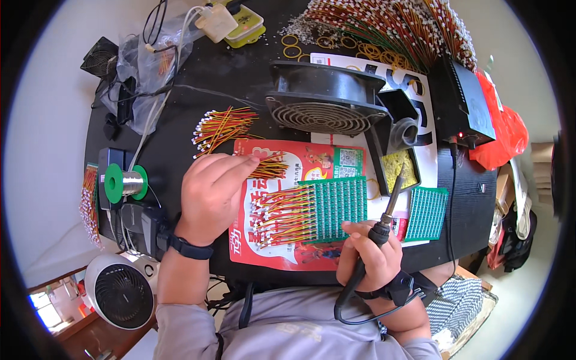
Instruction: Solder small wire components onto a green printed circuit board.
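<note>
My right hand (373,258) is wrapped round a soldering iron (381,228), whose tip points up beside a yellow sponge (398,169) in a black holder. Below and left of that tip lies a green circuit board panel (341,207) on a red printed sheet (264,259). Several red and yellow wires (288,219) with white connectors stick out from the panel's left side. My left hand (213,189) has its fingertips pinched at the left end of a small pile of loose red and yellow wires (271,167); how many they grip is hidden.
A black fan (324,108) stands behind the panel. Another wire pile (222,129) lies at left, near a solder spool (127,183). At right are a second green panel (426,213) and a black control box (462,108). A big wire bundle (396,30) lies far back.
</note>
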`<state>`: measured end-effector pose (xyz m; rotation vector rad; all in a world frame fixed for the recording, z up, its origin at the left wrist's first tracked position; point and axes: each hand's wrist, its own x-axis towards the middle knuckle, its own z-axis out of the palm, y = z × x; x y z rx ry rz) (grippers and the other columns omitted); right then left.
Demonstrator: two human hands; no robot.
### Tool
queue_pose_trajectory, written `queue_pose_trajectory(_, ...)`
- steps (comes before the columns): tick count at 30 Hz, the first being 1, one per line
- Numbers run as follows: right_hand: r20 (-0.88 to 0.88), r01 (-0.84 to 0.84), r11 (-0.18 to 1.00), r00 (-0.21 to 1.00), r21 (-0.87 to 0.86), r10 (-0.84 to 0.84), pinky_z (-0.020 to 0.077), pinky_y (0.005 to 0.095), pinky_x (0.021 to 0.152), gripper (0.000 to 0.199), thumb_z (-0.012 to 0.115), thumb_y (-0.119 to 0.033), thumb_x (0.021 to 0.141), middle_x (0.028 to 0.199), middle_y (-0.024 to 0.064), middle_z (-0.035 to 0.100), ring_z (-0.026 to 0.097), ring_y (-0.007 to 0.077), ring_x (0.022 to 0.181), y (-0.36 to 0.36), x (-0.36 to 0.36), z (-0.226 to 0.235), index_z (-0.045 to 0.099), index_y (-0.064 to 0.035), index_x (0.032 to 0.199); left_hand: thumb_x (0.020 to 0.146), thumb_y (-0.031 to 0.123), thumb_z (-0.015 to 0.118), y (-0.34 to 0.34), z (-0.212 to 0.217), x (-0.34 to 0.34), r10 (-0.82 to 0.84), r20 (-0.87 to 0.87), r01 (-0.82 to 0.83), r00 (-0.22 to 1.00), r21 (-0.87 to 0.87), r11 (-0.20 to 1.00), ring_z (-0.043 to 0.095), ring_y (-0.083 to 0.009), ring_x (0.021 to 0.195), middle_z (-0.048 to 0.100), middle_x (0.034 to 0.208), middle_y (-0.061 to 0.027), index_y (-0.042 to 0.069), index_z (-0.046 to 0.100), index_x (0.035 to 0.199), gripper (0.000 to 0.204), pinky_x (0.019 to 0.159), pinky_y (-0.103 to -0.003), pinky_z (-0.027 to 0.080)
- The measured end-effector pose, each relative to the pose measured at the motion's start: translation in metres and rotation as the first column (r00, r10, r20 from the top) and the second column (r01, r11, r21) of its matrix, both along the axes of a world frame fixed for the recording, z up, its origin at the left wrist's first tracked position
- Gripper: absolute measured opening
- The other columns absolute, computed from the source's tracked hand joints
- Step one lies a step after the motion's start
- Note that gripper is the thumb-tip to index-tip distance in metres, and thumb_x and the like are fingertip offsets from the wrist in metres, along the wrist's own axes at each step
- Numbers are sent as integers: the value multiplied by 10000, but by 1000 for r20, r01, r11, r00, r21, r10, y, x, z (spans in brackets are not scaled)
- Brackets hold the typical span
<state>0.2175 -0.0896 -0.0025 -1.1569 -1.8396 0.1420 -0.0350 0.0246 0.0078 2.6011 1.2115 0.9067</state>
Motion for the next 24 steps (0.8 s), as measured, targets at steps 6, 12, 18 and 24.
queue_pose_trajectory(6,-2,29,998,1000,-51,-29,554,368,622,378,662,74,699,915,193,694,669,295,712,1,0,3,566,-20,1053,709,-98,646,1,4,-2,-3,-22,3,1000,-21,1000,688,-307,841,719,927,-129,17,721,991,314,775,-383,539)
queue_pose_trajectory(12,73,71,991,995,-112,-63,561,382,661,367,657,80,716,996,241,683,688,356,788,4,3,8,554,-13,1056,666,-57,671,3,1,0,-6,-35,7,999,19,1000,668,-286,828,706,902,-96,14,715,945,290,728,-384,514)
queue_pose_trajectory(18,179,114,979,980,-169,-83,549,447,771,335,695,42,761,1154,328,642,682,425,899,3,6,9,534,-27,1046,634,-74,694,-1,2,-3,65,-5,-65,998,-14,998,639,-285,796,698,868,-97,23,727,937,320,690,-369,507)
queue_pose_trajectory(24,246,191,952,960,-238,-131,509,481,875,355,737,2,771,1212,362,602,646,455,1013,3,5,18,500,-55,1028,663,-82,732,0,0,0,59,20,-58,998,-24,998,626,-288,740,673,845,-100,21,723,945,300,680,-363,506)
